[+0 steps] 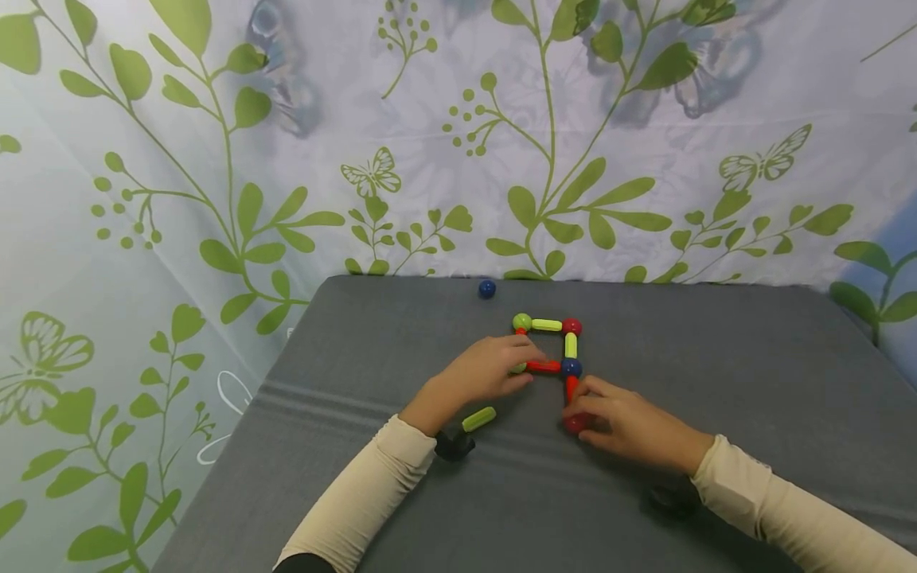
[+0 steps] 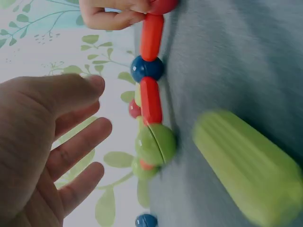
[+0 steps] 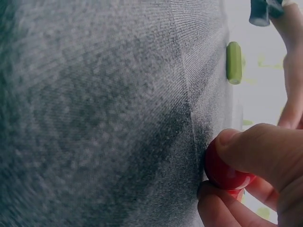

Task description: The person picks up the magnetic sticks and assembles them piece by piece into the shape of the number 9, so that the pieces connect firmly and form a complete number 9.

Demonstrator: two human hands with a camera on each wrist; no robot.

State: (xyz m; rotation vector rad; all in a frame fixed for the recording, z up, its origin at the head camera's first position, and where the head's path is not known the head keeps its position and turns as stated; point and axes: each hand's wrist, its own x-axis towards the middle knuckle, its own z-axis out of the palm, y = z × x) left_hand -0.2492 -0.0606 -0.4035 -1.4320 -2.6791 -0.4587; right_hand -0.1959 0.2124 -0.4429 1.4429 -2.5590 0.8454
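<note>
A square of rods and balls lies on the grey cloth: a green ball point(image 1: 522, 321), a far red ball point(image 1: 571, 326), a blue ball point(image 1: 571, 367) and a near green ball point(image 2: 156, 144), joined by yellow-green rods point(image 1: 547, 325) and red rods point(image 1: 544, 366). From the blue ball another red rod point(image 2: 152, 38) runs toward me to a near red ball point(image 3: 222, 168). My right hand point(image 1: 634, 422) pinches that red ball between thumb and fingers. Over the square's left side hovers my left hand point(image 1: 494, 370), fingers loosely spread, holding nothing.
A loose yellow-green rod point(image 1: 478, 419) lies beside my left wrist, and a loose blue ball point(image 1: 487, 289) sits near the table's back edge. The grey cloth-covered table point(image 1: 716, 358) meets a leaf-patterned curtain point(image 1: 430, 119) behind.
</note>
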